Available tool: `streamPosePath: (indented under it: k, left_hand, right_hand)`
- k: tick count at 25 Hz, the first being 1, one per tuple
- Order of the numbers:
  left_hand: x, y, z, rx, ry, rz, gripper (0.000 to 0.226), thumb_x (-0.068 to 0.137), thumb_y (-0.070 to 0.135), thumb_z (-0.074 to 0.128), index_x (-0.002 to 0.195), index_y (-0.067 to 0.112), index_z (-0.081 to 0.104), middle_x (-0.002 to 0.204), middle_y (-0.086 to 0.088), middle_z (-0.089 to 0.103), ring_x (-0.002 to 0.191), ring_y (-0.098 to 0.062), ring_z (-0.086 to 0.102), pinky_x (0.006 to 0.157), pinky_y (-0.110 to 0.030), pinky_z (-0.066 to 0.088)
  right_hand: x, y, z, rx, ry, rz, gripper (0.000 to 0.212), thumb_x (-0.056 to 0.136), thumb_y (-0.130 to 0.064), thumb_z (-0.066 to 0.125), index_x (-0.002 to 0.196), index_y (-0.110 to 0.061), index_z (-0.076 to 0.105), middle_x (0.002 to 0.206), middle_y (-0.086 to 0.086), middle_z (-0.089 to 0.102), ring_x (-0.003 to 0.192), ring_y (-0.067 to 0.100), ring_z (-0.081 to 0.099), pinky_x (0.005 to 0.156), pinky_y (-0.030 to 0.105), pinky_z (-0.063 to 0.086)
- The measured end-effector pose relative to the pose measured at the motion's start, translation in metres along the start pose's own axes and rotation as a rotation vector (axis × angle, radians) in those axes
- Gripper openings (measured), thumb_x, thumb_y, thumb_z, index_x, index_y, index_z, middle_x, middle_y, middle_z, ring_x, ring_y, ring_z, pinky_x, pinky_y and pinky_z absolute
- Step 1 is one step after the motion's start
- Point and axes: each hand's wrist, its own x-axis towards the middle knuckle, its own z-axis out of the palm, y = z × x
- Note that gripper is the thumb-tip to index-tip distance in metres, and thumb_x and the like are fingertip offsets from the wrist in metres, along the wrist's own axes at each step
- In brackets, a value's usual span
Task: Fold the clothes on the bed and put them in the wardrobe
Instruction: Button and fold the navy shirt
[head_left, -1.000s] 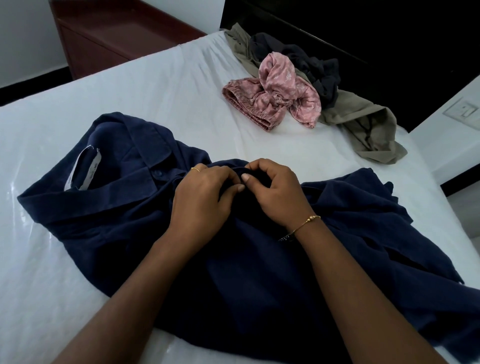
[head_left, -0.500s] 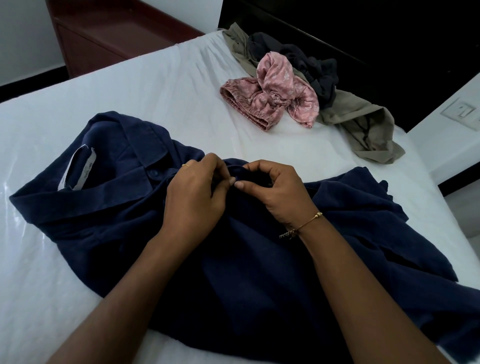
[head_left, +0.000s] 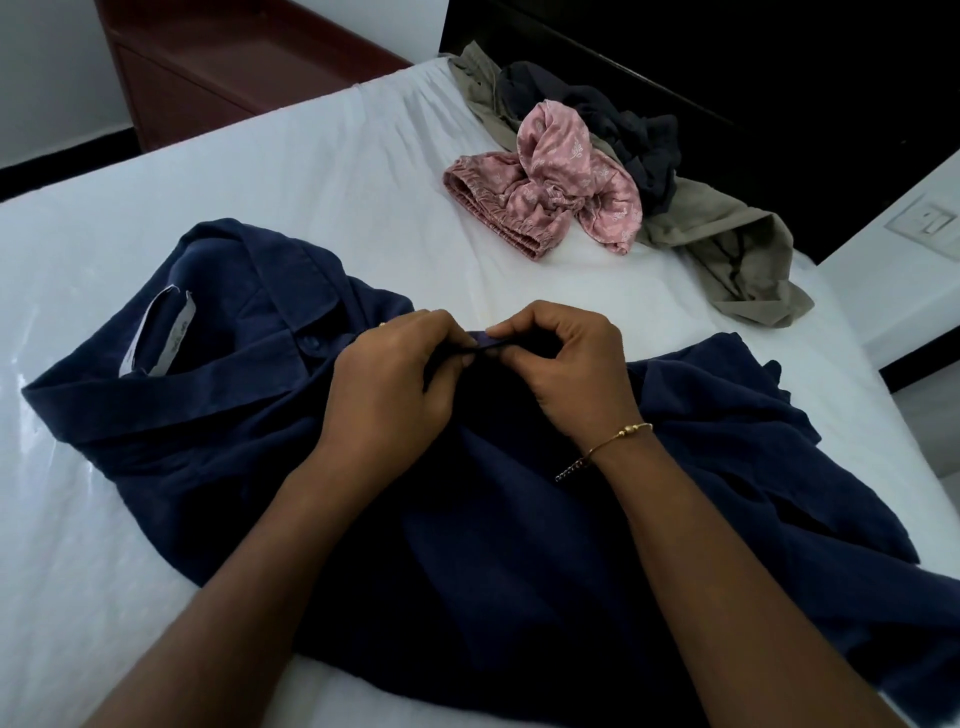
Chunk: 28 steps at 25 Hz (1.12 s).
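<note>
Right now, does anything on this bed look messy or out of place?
Yes: the pink garment lies twisted into a knot on a crumpled heap with the dark garment and khaki garment by the headboard, unfolded. The navy shirt is rumpled too.

shirt (head_left: 260, 441) on bed (head_left: 311, 171) in front, clothes pile (head_left: 597, 171) behind right

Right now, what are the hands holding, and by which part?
Both the left hand and right hand pinch the navy shirt at a raised fold of its front edge, just right of the collar button; it lies on the bed.
</note>
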Motion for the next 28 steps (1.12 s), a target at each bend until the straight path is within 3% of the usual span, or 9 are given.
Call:
streamPosePath:
  k: [4,8,11,14,16,20,25,28]
  left_hand:
    - [0.001,0.002,-0.003,-0.074,0.004,-0.054,0.014,0.092,0.018,0.074,0.106,0.02,0.075,0.096,0.017,0.073,0.089,0.006,0.067,0.078,-0.034,0.059]
    - [0.005,0.009,-0.008,-0.236,-0.063,-0.126,0.034,0.098,0.009,0.071,0.129,0.021,0.072,0.104,0.017,0.074,0.102,0.0,0.07,0.091,-0.022,0.056]
    - [0.01,0.008,-0.016,-0.196,-0.121,-0.014,0.032,0.1,0.008,0.068,0.131,0.018,0.072,0.1,0.015,0.07,0.095,-0.008,0.068,0.083,-0.022,0.053]
    - [0.012,0.003,-0.019,-0.077,-0.097,0.093,0.027,0.097,0.012,0.066,0.122,0.011,0.075,0.098,0.011,0.07,0.092,-0.002,0.066,0.081,-0.023,0.053]
    - [0.01,0.001,-0.016,-0.042,-0.033,0.076,0.022,0.094,0.012,0.064,0.111,0.01,0.077,0.095,0.007,0.071,0.087,-0.002,0.065,0.078,-0.029,0.055]
    - [0.011,-0.007,-0.019,0.089,0.072,0.015,0.021,0.094,0.013,0.062,0.106,0.01,0.078,0.097,0.001,0.072,0.09,-0.016,0.066,0.081,-0.033,0.053]
    - [0.015,-0.017,-0.038,0.179,0.082,-0.061,0.025,0.093,0.001,0.067,0.108,0.017,0.078,0.1,0.001,0.073,0.095,-0.02,0.066,0.087,-0.036,0.051]
    - [0.02,-0.021,-0.051,0.19,0.018,-0.258,0.026,0.093,0.013,0.071,0.113,0.027,0.065,0.103,0.003,0.072,0.101,-0.028,0.065,0.087,-0.042,0.049]
  right_hand:
    - [-0.003,-0.009,0.011,-0.153,0.079,-0.115,0.018,0.092,0.01,0.094,0.096,-0.007,0.098,0.094,0.006,0.089,0.088,0.015,0.075,0.085,0.053,0.077]
    - [-0.011,-0.013,0.012,-0.297,0.144,-0.33,0.021,0.092,0.018,0.085,0.1,0.0,0.091,0.1,0.013,0.079,0.1,0.027,0.067,0.085,0.053,0.069]
    - [-0.018,-0.014,0.012,-0.362,0.252,-0.441,0.023,0.097,0.019,0.087,0.101,-0.002,0.097,0.096,0.016,0.076,0.095,0.03,0.065,0.078,0.044,0.064]
    - [-0.019,-0.018,0.017,-0.409,0.287,-0.548,0.022,0.102,0.012,0.092,0.09,-0.005,0.098,0.089,0.016,0.074,0.087,0.03,0.062,0.07,0.042,0.061]
    - [-0.016,-0.019,0.019,-0.411,0.186,-0.534,0.019,0.101,0.012,0.09,0.099,-0.006,0.096,0.096,0.014,0.076,0.093,0.029,0.064,0.077,0.048,0.064]
    - [-0.01,-0.019,0.011,-0.428,0.054,-0.353,0.03,0.111,-0.002,0.083,0.136,-0.016,0.088,0.124,-0.004,0.086,0.117,0.021,0.069,0.097,0.057,0.062]
    - [-0.001,-0.01,-0.005,-0.588,-0.12,-0.222,0.018,0.12,-0.022,0.079,0.132,-0.031,0.089,0.126,-0.013,0.087,0.123,0.02,0.067,0.109,0.067,0.067]
    - [-0.002,-0.012,-0.01,-0.669,-0.046,-0.243,0.017,0.118,-0.02,0.08,0.127,-0.033,0.088,0.12,-0.014,0.091,0.122,0.022,0.066,0.107,0.063,0.068]
